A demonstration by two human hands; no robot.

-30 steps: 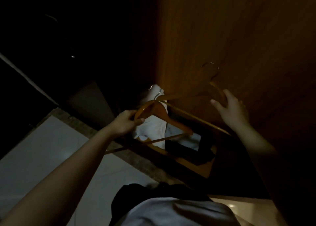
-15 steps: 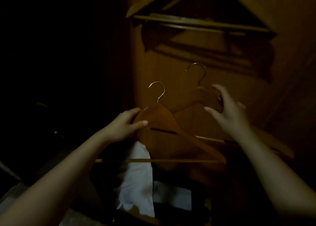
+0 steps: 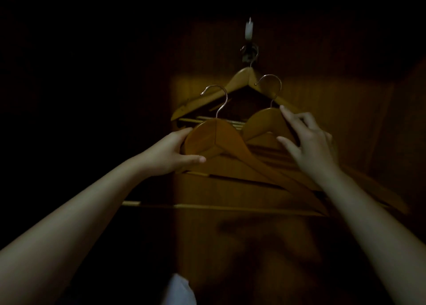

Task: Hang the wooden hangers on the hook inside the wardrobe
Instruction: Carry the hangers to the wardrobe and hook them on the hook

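Though the wardrobe is dim, two wooden hangers show plainly in front of the wardrobe panel (image 3: 322, 85). At nine o'clock from centre, the left hand (image 3: 175, 153) is clamped on the near hanger (image 3: 216, 136), with the thumb across the front of its left shoulder and the fingers behind. At three o'clock, the right hand (image 3: 309, 143) appears to pinch the right shoulder of the far hanger (image 3: 265, 122) between forefinger and thumb, its other fingers loose. The near hanger overlaps the far one, and both wire tops stand free. A third hanger (image 3: 242, 78) hangs on the hook (image 3: 248, 52) toward twelve o'clock, just above the two held ones. A pale fitting (image 3: 249, 29) sits above that hook. A white cloth (image 3: 179, 291) lies at six o'clock.
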